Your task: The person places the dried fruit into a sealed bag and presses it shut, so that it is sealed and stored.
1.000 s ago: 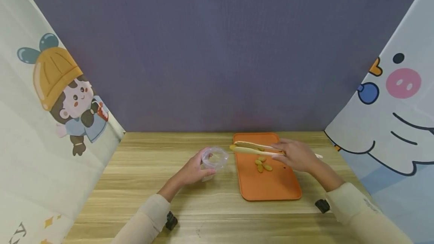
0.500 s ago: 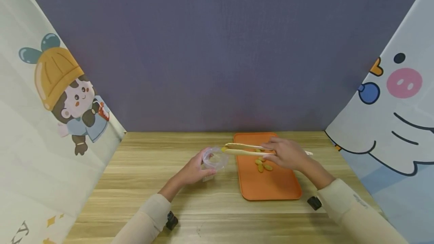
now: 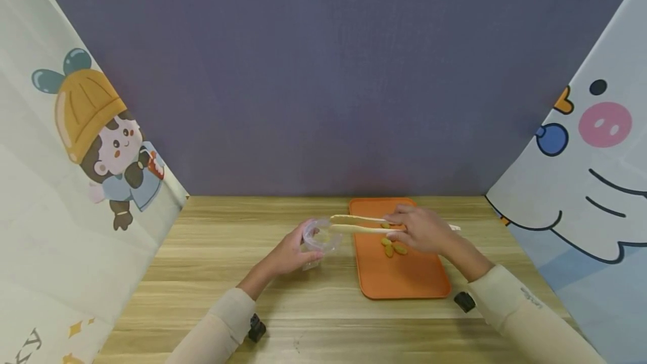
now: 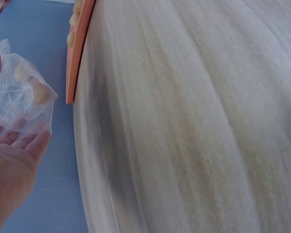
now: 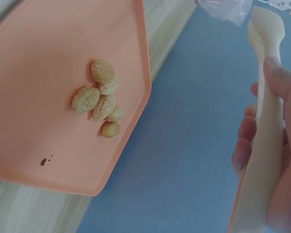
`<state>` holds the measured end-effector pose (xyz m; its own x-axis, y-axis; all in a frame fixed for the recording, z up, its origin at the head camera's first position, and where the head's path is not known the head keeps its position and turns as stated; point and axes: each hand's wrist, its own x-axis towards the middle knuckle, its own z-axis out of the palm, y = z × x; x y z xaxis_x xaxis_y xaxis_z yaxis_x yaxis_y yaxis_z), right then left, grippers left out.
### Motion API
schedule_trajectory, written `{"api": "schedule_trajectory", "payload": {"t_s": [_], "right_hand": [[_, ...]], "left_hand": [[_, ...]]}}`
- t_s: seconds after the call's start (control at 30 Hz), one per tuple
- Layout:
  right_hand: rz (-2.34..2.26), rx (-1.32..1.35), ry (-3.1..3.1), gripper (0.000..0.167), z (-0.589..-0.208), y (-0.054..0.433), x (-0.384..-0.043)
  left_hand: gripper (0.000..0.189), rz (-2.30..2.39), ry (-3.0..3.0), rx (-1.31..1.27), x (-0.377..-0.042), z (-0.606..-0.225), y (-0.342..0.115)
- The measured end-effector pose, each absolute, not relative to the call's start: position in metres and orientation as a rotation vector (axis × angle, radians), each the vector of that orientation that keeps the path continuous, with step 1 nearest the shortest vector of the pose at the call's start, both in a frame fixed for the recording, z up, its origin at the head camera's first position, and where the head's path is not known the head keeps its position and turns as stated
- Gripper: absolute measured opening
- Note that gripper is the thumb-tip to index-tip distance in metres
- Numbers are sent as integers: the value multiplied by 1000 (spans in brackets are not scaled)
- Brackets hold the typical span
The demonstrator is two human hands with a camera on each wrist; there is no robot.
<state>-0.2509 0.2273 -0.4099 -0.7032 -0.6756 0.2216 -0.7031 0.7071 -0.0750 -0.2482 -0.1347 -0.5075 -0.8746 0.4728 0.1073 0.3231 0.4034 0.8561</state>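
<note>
My left hand (image 3: 289, 253) holds up a clear plastic bag (image 4: 9, 99) with its round mouth spread upward. Tan, rounded pieces (image 4: 40, 91) show through the bag's wall. In my right hand (image 3: 427, 229) is a pair of cream-coloured tongs (image 3: 361, 230), pointing left, their tips at the bag's mouth in the head view. No piece shows between the tips. On the orange tray (image 3: 404, 280), to the right of the bag, lie several wrinkled, oval, yellow-tan pieces (image 5: 86, 99). My right hand and the tongs are above the tray's far half.
The tray lies on a wood-grain table (image 3: 222, 274), reaching nearly to its back edge. A dark grey-blue panel (image 3: 323, 83) stands behind. Printed cloths (image 3: 45, 195) flank both sides. Dark crumbs (image 5: 43, 161) lie on the tray.
My right hand moved left with the tongs, bringing the tips from over the tray to the bag's mouth. The yellow piece seen at the tips earlier no longer shows there. My left hand stayed nearly still.
</note>
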Motion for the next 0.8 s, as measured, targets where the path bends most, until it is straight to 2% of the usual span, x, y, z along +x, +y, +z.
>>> {"api": "schedule_trajectory", "payload": {"t_s": [0.8], "right_hand": [[241,1070,-2692,44,-417,251,-245]], "left_hand": [[88,1471,2511,699,-247,-508,-138]]}}
